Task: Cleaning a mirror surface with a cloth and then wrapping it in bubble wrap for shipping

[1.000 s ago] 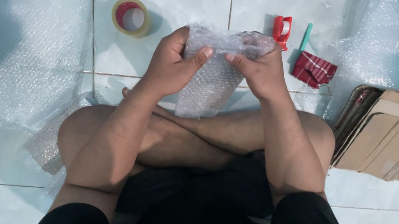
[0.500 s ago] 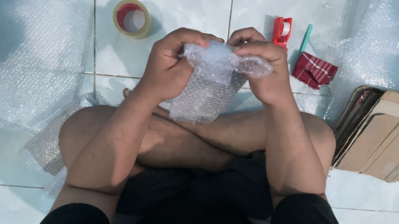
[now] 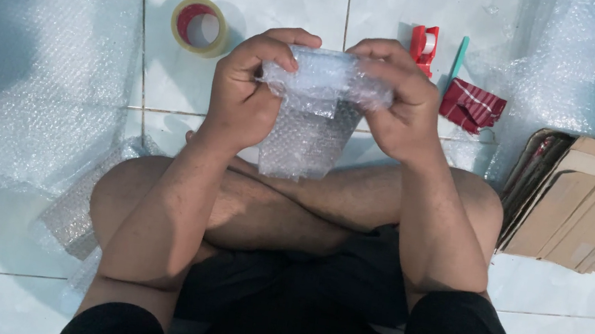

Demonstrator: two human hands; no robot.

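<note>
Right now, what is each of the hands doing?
Left hand: closed on the bubble-wrap bundle.
Right hand: closed on the same bundle.

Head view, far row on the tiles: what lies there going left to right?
Bubble wrap sheet → roll of yellowish tape → red tape dispenser → teal-handled tool → red striped packet → stack of flattened cardboard.

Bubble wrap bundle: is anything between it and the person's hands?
Nothing visible. The left hand and right hand both grip the bubble wrap bundle directly, fingers curled over its top edge, above the crossed legs.
</note>
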